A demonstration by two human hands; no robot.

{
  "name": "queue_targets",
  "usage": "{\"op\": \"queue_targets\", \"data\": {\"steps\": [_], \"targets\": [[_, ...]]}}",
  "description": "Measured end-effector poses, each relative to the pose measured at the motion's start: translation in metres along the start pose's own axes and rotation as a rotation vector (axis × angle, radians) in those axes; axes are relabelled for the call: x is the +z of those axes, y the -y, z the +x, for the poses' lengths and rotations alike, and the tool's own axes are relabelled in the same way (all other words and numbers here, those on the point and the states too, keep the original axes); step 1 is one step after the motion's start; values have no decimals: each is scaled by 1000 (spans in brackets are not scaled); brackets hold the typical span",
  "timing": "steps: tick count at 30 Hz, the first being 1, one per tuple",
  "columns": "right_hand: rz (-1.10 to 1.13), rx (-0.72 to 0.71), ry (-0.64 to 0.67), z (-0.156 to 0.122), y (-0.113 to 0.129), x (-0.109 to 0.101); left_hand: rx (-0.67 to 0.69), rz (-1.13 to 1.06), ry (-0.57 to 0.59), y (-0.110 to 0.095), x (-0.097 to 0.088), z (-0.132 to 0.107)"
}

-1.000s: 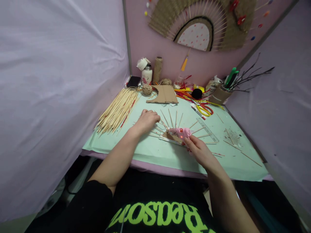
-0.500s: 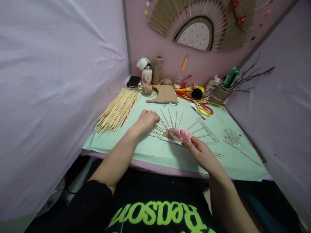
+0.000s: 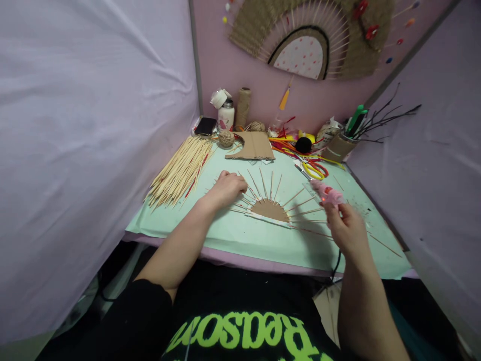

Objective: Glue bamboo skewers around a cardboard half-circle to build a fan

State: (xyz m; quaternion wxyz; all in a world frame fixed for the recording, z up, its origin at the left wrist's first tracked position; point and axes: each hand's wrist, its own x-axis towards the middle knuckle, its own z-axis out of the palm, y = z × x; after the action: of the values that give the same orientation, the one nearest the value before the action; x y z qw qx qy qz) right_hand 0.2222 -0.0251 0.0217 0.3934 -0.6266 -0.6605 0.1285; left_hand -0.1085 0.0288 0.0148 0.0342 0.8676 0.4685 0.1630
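Observation:
A half-round piece of brown cardboard (image 3: pixel 269 210) lies flat with its straight, pale edge toward me, and thin wooden sticks (image 3: pixel 298 204) fan out from its curve. My left hand (image 3: pixel 230 187) is closed at the fan's left side, its curled fingers on one of the sticks; the fingertips are partly hidden. My right hand (image 3: pixel 346 225) grips a pink hot glue gun (image 3: pixel 329 193) with a small glowing light. The gun is held above the table to the right of the fan, nozzle pointing left and apart from the cardboard.
A big pile of sticks (image 3: pixel 180 173) lies left. Cut cardboard (image 3: pixel 257 145), twine (image 3: pixel 226 139), a bottle (image 3: pixel 226 116), scissors (image 3: pixel 315 170) and a pot of twigs (image 3: pixel 340 147) stand or lie along the back. A finished fan (image 3: pixel 300 55) hangs on the wall. A black cord (image 3: pixel 336 265) trails below the gun.
My right hand has moved the glue gun off the cardboard, to the right and slightly up, uncovering the half-round. My left hand has stayed in place.

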Motion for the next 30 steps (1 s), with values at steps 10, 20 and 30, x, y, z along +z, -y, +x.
{"op": "queue_targets", "data": {"steps": [10,20,30], "targets": [[-680,25,-71,46,-109,-47,30,-2,1,2,4,5],[-657,224,-206,31,-92,-27,39,20,10,3,6,8],[-339,-335,-9,-3,8,37,47,10,61,-4,-1,10]]}}
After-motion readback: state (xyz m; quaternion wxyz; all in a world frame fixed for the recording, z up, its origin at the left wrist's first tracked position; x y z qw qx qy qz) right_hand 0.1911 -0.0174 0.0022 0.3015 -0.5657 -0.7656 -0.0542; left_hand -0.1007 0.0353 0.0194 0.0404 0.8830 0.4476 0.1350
